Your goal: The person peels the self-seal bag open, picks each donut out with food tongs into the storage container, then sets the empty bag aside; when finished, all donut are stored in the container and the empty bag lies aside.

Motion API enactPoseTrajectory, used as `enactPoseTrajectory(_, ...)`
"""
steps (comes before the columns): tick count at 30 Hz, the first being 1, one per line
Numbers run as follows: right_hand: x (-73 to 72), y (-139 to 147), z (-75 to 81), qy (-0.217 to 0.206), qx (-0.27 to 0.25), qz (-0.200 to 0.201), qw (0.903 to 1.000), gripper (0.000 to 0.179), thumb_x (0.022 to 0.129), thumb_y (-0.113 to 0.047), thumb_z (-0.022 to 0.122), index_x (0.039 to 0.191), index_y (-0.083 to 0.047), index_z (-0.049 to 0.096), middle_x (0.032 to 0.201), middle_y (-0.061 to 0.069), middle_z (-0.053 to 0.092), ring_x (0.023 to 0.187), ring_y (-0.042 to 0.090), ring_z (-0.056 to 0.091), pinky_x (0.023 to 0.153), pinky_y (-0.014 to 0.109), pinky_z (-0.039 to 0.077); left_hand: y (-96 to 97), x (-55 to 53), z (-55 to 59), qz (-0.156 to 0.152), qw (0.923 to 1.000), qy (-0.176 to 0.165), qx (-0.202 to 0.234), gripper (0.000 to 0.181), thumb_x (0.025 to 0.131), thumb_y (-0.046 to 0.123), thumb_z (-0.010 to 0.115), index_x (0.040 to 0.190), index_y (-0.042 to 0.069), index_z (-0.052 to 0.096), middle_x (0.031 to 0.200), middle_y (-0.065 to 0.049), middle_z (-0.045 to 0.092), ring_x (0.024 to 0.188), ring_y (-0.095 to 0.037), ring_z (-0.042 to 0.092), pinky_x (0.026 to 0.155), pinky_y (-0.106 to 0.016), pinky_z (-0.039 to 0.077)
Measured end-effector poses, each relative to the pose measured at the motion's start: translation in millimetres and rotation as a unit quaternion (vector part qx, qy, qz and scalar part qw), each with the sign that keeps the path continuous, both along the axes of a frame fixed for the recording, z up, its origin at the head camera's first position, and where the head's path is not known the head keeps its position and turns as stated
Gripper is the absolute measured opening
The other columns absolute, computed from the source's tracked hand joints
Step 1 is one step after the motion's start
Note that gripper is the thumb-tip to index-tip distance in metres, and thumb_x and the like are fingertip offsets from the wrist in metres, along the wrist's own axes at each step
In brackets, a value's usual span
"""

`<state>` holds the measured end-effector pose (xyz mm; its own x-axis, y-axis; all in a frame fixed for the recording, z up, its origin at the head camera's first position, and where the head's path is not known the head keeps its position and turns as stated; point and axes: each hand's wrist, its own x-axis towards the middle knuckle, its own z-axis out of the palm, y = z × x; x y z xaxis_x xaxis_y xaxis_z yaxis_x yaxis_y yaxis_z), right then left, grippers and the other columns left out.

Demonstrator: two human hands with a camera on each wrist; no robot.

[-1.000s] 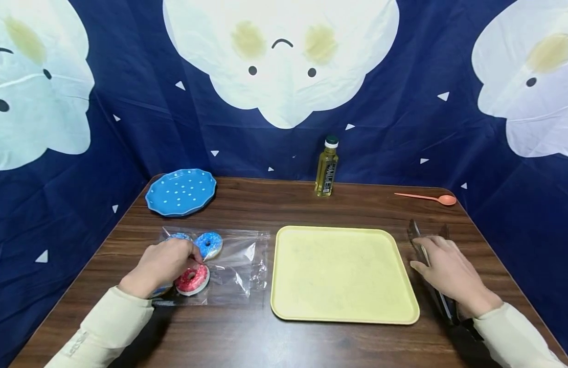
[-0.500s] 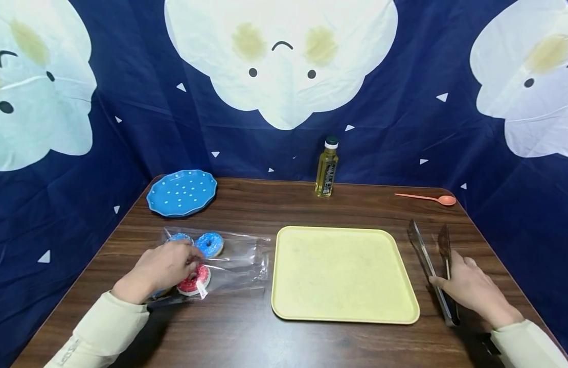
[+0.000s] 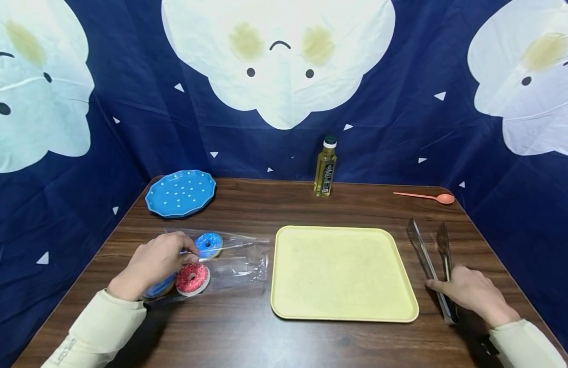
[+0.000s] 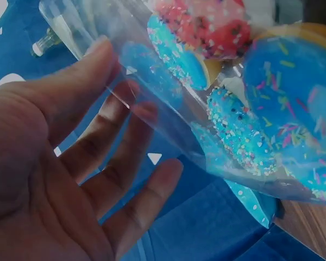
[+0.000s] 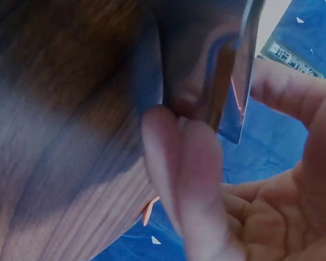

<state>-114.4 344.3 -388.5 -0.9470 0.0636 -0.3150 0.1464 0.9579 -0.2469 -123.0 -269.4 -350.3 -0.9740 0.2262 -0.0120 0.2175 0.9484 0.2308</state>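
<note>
My left hand pinches the upper layer of a clear plastic bag, thumb against the index finger, as the left wrist view shows. Flat in the bag lie a red-iced toy donut and blue-iced ones, among them a blue donut beyond my fingertips and another blue donut beneath the hand. My right hand grips metal tongs near their joined end, thumb on one arm and fingers on the other. The tongs lie spread on the table, tips pointing away; part of the right arm is hidden by the hand.
A yellow tray lies in the middle, between the bag and the tongs. Towards the back stand a blue dotted plate at left and an oil bottle. An orange spoon lies at back right. Blue cloth encloses the table.
My right hand has slid back along the tongs towards the joined end, leaving the tips in sight. My left hand has shifted slightly left and lifted the bag's film.
</note>
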Motion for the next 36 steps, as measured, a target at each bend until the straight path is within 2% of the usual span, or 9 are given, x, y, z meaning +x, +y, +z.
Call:
enactPoseTrajectory(2, -0.5, 1.9, -0.6, 0.002, -0.004, 0.0, 1.0, 0.056, 0.088, -0.06, 0.066, 0.073, -0.008, 0.053, 0.07, 0.007, 0.051, 0.065, 0.028, 0.054, 0.056, 0.045, 0.043, -1.3, -0.1, -0.9, -0.003, 0.9999, 0.007, 0.008, 0.005, 0.088, 0.02, 0.079, 0.093, 0.018, 0.079, 0.1, -0.002, 0.071, 0.088, -0.024, 0.066, 0.064, -0.05, 0.054)
enactPoseTrajectory(7, -1.2, 7.1, -2.8, 0.031, -0.012, 0.003, 0.9994, 0.053, 0.091, -0.049, 0.066, 0.089, 0.003, 0.057, 0.076, 0.013, 0.058, 0.071, 0.035, 0.06, 0.059, 0.05, 0.046, -4.0, -1.5, -0.8, -0.009, 0.9997, 0.013, 0.019, 0.007, 0.09, 0.019, 0.077, 0.096, 0.016, 0.079, 0.098, -0.002, 0.072, 0.083, -0.019, 0.066, 0.063, -0.046, 0.054)
enactPoseTrajectory(13, -0.9, 5.2, -5.0, 0.133, -0.019, 0.017, 0.9908, 0.052, 0.096, -0.033, 0.064, 0.109, 0.016, 0.053, 0.074, 0.018, 0.06, 0.067, 0.04, 0.062, 0.058, 0.056, 0.046, -4.5, -3.5, -0.2, -0.011, 0.9996, 0.008, 0.023, 0.013, 0.092, 0.017, 0.075, 0.104, 0.011, 0.078, 0.1, -0.005, 0.072, 0.084, -0.019, 0.065, 0.065, -0.048, 0.055)
enactPoseTrajectory(18, -2.4, -0.2, -11.3, 0.246, -0.027, 0.034, 0.9683, 0.048, 0.096, -0.018, 0.066, 0.118, 0.021, 0.05, 0.084, 0.031, 0.061, 0.075, 0.051, 0.062, 0.062, 0.061, 0.046, -4.4, -3.3, -1.7, -0.02, 0.9994, 0.018, 0.023, 0.02, 0.09, 0.015, 0.077, 0.109, 0.008, 0.077, 0.097, -0.006, 0.072, 0.086, -0.023, 0.066, 0.068, -0.049, 0.056)
enactPoseTrajectory(22, -7.7, -3.9, -18.1, 0.32, -0.057, 0.069, 0.9433, 0.024, 0.092, -0.005, 0.066, 0.101, 0.015, 0.056, 0.072, 0.018, 0.055, 0.065, 0.038, 0.056, 0.056, 0.053, 0.044, -4.0, -2.2, -2.9, -0.026, 0.9991, 0.028, 0.02, 0.017, 0.089, 0.014, 0.078, 0.106, 0.01, 0.079, 0.095, -0.004, 0.07, 0.086, -0.023, 0.066, 0.067, -0.047, 0.056)
enactPoseTrajectory(25, -11.9, -5.8, -21.6, 0.346, -0.08, 0.079, 0.9313, 0.023, 0.088, -0.002, 0.065, 0.097, 0.016, 0.056, 0.07, 0.015, 0.053, 0.064, 0.035, 0.053, 0.058, 0.053, 0.044, -4.1, -2.0, -2.8, -0.031, 0.9989, 0.03, 0.021, 0.014, 0.089, 0.014, 0.077, 0.103, 0.011, 0.079, 0.093, -0.001, 0.069, 0.084, -0.021, 0.065, 0.065, -0.045, 0.056)
enactPoseTrajectory(28, -13.1, -7.4, -22.3, 0.344, -0.088, 0.066, 0.9324, 0.039, 0.088, -0.006, 0.066, 0.108, 0.024, 0.052, 0.079, 0.026, 0.057, 0.073, 0.044, 0.057, 0.065, 0.06, 0.045, -4.5, -2.1, -2.2, -0.034, 0.9987, 0.032, 0.023, 0.013, 0.09, 0.014, 0.077, 0.102, 0.012, 0.08, 0.094, 0.0, 0.069, 0.085, -0.02, 0.065, 0.065, -0.044, 0.056)
enactPoseTrajectory(31, -12.4, -9.3, -20.8, 0.324, -0.086, 0.054, 0.9406, 0.049, 0.093, -0.014, 0.069, 0.116, 0.024, 0.049, 0.086, 0.031, 0.059, 0.078, 0.049, 0.059, 0.068, 0.062, 0.045, -5.2, -2.2, -1.5, -0.038, 0.9985, 0.032, 0.024, 0.013, 0.09, 0.014, 0.076, 0.103, 0.012, 0.08, 0.096, 0.0, 0.069, 0.086, -0.021, 0.065, 0.067, -0.045, 0.056)
enactPoseTrajectory(36, -15.2, -13.8, -17.7, 0.305, -0.076, 0.058, 0.9475, 0.055, 0.094, -0.034, 0.073, 0.112, 0.015, 0.057, 0.078, 0.016, 0.058, 0.071, 0.036, 0.058, 0.063, 0.054, 0.046, -6.2, -1.4, -0.9, -0.037, 0.9987, 0.028, 0.023, 0.013, 0.091, 0.015, 0.075, 0.104, 0.012, 0.079, 0.097, 0.0, 0.069, 0.087, -0.02, 0.065, 0.068, -0.046, 0.056)
